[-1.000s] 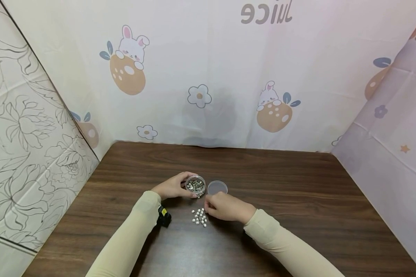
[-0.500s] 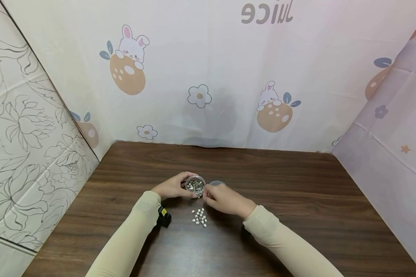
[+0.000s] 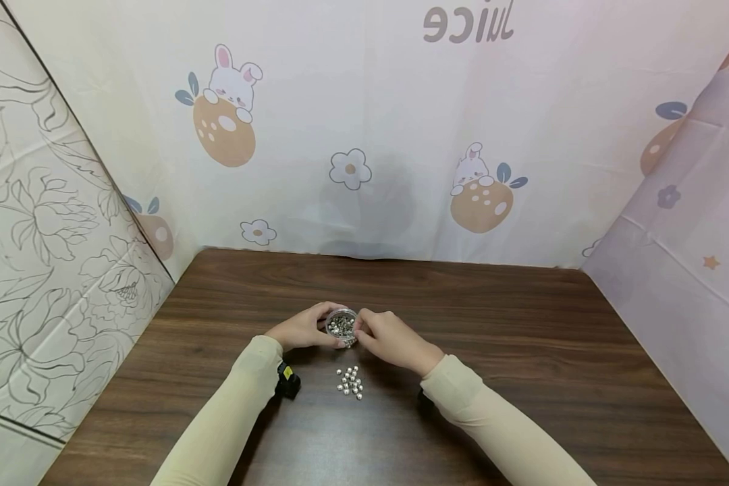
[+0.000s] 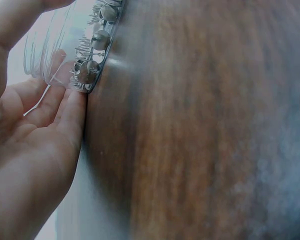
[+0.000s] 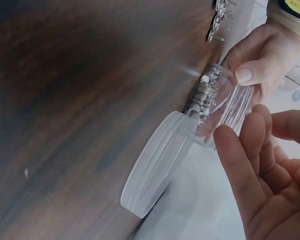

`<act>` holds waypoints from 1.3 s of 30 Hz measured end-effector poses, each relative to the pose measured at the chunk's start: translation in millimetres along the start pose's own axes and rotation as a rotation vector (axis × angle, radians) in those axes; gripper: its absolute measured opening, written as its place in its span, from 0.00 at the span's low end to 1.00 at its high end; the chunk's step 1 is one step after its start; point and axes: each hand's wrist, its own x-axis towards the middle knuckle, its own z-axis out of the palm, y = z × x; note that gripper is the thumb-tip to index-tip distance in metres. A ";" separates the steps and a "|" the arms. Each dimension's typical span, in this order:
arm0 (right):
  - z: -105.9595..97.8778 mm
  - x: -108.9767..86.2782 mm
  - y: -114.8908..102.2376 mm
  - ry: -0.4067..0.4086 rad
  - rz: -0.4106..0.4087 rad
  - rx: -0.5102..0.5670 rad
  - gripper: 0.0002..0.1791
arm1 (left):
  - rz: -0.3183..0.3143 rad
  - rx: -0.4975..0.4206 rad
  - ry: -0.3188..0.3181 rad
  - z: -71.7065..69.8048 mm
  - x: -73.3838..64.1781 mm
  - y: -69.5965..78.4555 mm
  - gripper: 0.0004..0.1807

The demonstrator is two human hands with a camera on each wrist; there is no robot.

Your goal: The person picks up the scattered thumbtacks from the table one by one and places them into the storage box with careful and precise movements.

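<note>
A clear round jar (image 3: 342, 325) partly filled with metal thumbtacks (image 5: 205, 95) stands on the table. My left hand (image 3: 304, 329) grips it from the left, thumb on the near side and fingers round the far side. At the jar's right rim is my right hand (image 3: 395, 341), its thumb and fingertips brought together; I cannot tell whether a thumbtack is between them. A loose group of silver thumbtacks (image 3: 349, 382) lies in front of the jar. In the right wrist view, the clear lid (image 5: 160, 162) rests beside the jar; the right hand hides it in the head view.
The dark wooden table (image 3: 498, 304) reaches back to a printed curtain (image 3: 401, 121). Another patterned curtain (image 3: 55, 223) hangs along the left side. A black device with a yellow mark (image 3: 288, 380) sits at the left wrist.
My right hand has moved from beside the loose thumbtacks, away and slightly left, up to the jar's rim, covering the lid in the head view. The left hand and jar have stayed put.
</note>
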 end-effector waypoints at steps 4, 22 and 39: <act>0.2 2.7 -0.4 0.005 0.010 0.006 0.02 | -0.003 -0.018 -0.006 0.1 -0.1 -0.1 0.39; 3.5 14.7 -0.7 -0.014 -0.013 -0.027 0.03 | 0.006 -0.013 -0.006 1.1 -1.6 3.7 0.39; 3.0 14.3 0.7 -0.028 0.032 -0.013 0.04 | -0.001 0.003 -0.011 -0.7 -2.8 4.5 0.39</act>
